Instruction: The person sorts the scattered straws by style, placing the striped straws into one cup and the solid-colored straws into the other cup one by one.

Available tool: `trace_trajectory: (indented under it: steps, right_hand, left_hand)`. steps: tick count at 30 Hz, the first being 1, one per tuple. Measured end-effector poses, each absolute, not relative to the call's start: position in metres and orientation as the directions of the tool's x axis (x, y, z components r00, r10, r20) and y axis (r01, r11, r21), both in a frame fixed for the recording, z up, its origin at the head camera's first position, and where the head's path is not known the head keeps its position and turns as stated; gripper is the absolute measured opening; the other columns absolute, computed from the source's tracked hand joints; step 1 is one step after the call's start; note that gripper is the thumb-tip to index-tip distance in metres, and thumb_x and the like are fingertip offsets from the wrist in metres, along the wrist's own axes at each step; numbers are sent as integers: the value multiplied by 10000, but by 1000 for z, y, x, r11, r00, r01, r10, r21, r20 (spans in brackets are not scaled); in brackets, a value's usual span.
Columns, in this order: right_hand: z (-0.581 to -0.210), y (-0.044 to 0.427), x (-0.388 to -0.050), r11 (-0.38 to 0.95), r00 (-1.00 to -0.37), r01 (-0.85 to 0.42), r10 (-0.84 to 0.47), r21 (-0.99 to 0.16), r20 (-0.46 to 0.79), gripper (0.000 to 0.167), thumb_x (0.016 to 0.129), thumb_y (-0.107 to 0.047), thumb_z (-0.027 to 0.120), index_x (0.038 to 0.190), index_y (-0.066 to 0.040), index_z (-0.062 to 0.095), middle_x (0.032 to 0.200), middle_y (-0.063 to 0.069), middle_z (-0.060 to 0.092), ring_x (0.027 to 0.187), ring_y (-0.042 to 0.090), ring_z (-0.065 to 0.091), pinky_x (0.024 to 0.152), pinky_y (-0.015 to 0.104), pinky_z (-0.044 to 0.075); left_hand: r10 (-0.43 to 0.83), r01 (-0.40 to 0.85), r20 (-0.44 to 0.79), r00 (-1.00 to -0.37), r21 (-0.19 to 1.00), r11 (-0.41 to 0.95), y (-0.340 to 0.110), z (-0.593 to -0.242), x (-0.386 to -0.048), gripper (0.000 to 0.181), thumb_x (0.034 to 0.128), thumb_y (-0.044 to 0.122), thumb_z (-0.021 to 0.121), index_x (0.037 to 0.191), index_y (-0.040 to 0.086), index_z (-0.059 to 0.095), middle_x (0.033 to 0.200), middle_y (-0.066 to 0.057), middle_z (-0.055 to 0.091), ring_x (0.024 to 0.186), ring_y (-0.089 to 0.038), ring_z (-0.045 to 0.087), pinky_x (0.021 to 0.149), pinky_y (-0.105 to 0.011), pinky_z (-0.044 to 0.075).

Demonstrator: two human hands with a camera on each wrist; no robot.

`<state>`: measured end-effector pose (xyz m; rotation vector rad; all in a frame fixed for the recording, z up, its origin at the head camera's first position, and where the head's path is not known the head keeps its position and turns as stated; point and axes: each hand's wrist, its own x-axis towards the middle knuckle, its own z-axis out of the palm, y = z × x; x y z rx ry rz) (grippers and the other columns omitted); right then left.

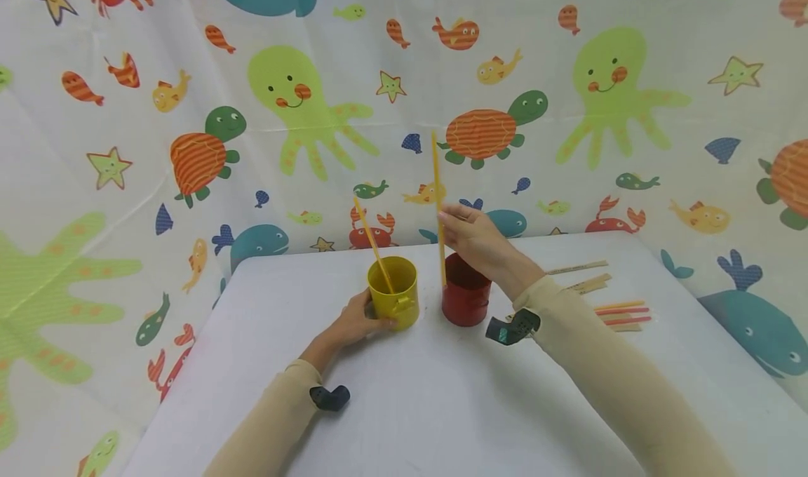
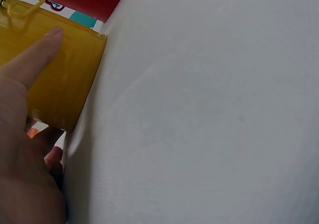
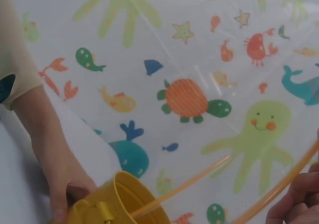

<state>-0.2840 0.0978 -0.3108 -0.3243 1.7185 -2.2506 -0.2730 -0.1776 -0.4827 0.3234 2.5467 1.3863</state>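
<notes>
A small yellow metal pail (image 1: 404, 308) stands on the white table, with an orange drinking straw (image 1: 369, 236) leaning out of its mouth. My left hand (image 1: 355, 320) holds this pail from its left side, thumb across the front in the left wrist view. Between the fingers of my right hand (image 1: 477, 242), a second orange straw (image 1: 437, 175) is pinched nearly upright. Its lower end overlaps the left edge of a red pail (image 1: 466, 307); whether it is inside or in front, I cannot tell. The right wrist view shows only some of the right fingertips (image 3: 294, 204).
Several orange and pink straws (image 1: 621, 312) lie at the table's right, with brown paper strips (image 1: 588, 284) behind them. A sea-animal curtain (image 1: 404, 98) hangs along the far edge of the white table (image 1: 410, 407).
</notes>
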Motion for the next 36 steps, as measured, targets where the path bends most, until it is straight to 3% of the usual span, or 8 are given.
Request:
trace_trajectory:
  steps: [2, 6, 10, 20, 24, 29, 36]
  right_hand:
    - [-308, 92, -286, -259, -933, 90, -360, -962, 10, 103, 1057, -157, 519, 1050, -189, 616, 1111, -56, 586, 1075, 120, 525, 1009, 235, 442]
    - [-301, 79, -290, -279, -936, 75, -352, -957, 29, 116, 1058, -148, 516, 985, -169, 604, 947, -33, 464, 886, 126, 404, 889, 262, 379]
    - [-296, 67, -294, -300, -933, 57, -356, -952, 57, 136, 1052, -140, 528, 961, -179, 621, 905, -29, 395, 820, 133, 349, 841, 285, 331]
    - [-297, 40, -302, -337, -939, 62, -339, -939, 60, 165, 1040, -121, 552, 946, -191, 668, 870, -55, 506, 790, 131, 386, 827, 269, 382]
    - [-303, 31, -307, -325, -943, 61, -329, -944, 53, 94, 1030, -115, 570, 1012, -136, 660, 867, -52, 526, 772, 127, 404, 799, 261, 380]
    - [-318, 22, -309, -250, -946, 76, -324, -965, 10, 129, 1021, -140, 595, 1120, -75, 644, 916, -50, 571, 766, 126, 449, 809, 257, 419]
    - [-340, 11, -306, -128, -954, 94, -297, -987, -53, 110, 997, -162, 642, 1070, -95, 689, 776, -50, 556, 774, 144, 483, 760, 236, 437]
  left_hand:
    - [299, 89, -88, -950, 843, 531, -178, -483, -273, 889, 829, 395, 827, 1559, 200, 360, 1619, -36, 405, 1554, -302, 275, 1265, -617, 176]
    - [306, 97, -84, -948, 843, 530, -178, -483, -273, 892, 827, 390, 828, 1559, 187, 360, 1618, -49, 408, 1551, -313, 278, 1261, -621, 185]
    - [306, 90, -91, -948, 843, 530, -178, -482, -273, 899, 821, 398, 830, 1559, 193, 359, 1619, -39, 406, 1555, -304, 273, 1264, -620, 174]
    - [303, 98, -87, -949, 832, 547, -178, -480, -276, 885, 829, 401, 822, 1557, 201, 361, 1628, -36, 392, 1558, -300, 265, 1265, -619, 171]
    - [309, 109, -77, -948, 833, 543, -178, -478, -277, 874, 832, 404, 817, 1552, 194, 368, 1621, -44, 403, 1554, -305, 274, 1264, -619, 172]
    - [304, 106, -81, -949, 828, 550, -179, -480, -277, 858, 833, 415, 811, 1540, 182, 386, 1605, -60, 426, 1543, -316, 294, 1259, -628, 180]
    - [294, 90, -97, -951, 822, 563, -177, -482, -274, 888, 829, 430, 812, 1559, 198, 364, 1602, -43, 430, 1543, -301, 300, 1265, -615, 178]
